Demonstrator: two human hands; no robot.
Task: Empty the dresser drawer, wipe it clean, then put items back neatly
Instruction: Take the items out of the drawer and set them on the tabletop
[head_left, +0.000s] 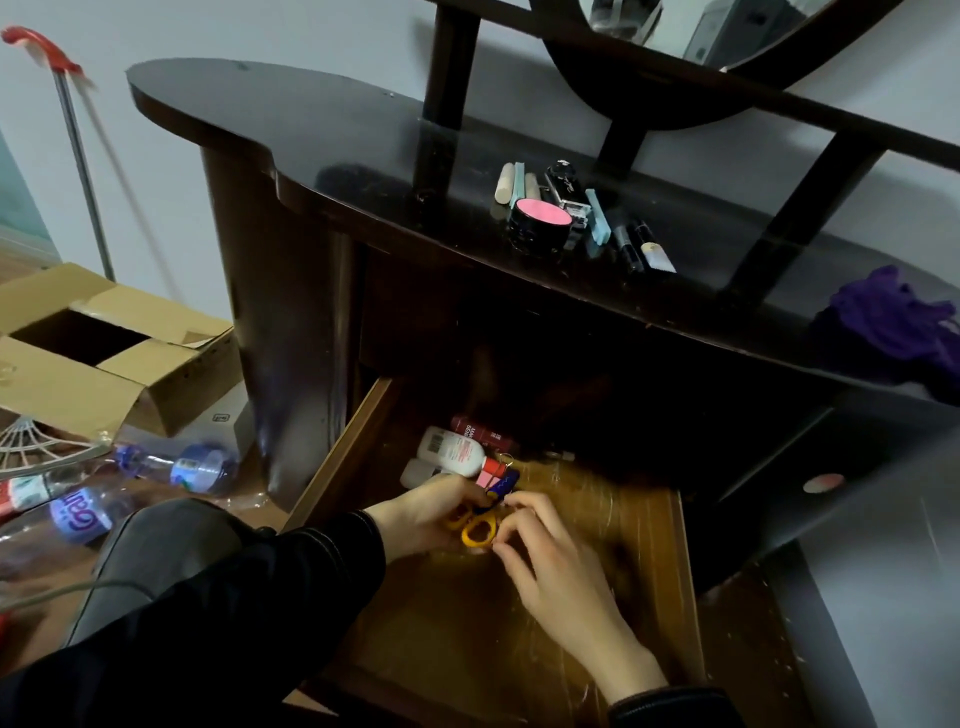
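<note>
The wooden drawer (613, 525) of the dark dresser (332, 140) stands pulled out below the top. At its back left lie a white bottle (453, 451), a dark red tube (480, 432) and a small pink and blue item (497, 479). My left hand (426, 512) grips yellow-handled scissors (475, 530) inside the drawer. Right beside them, my right hand (540, 551) has its fingers curled and pinched at the scissors' handle. On the dresser top sit a pink-lidded jar (539, 222) and several cosmetic sticks (623, 236).
A purple cloth (893, 322) lies on the dresser top at the right. On the floor to the left are an open cardboard box (98, 353), plastic bottles (182, 467) and a mop with a red handle (78, 140). A round mirror (691, 31) stands above.
</note>
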